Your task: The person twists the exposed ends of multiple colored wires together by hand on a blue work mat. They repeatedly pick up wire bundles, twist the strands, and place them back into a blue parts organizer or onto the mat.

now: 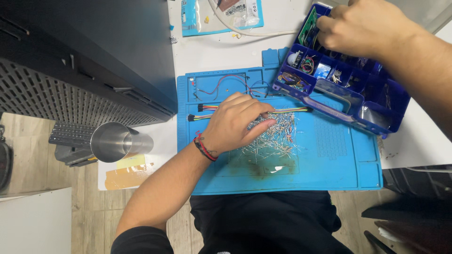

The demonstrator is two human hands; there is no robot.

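My left hand rests palm down on a blue work mat, its fingers curled over a heap of small wire-legged parts. Whether it grips any of them is hidden. A red and black band sits on that wrist. My right hand reaches into the far end of a blue compartment box with fingers closed among the small electronics inside; what it pinches is hidden. A green circuit board stands in the box just left of this hand.
Ribbon jumper wires and thin red and black wires lie on the mat's far part. A blue packet and a white cable lie beyond. A steel cup stands left; a dark case fills the upper left.
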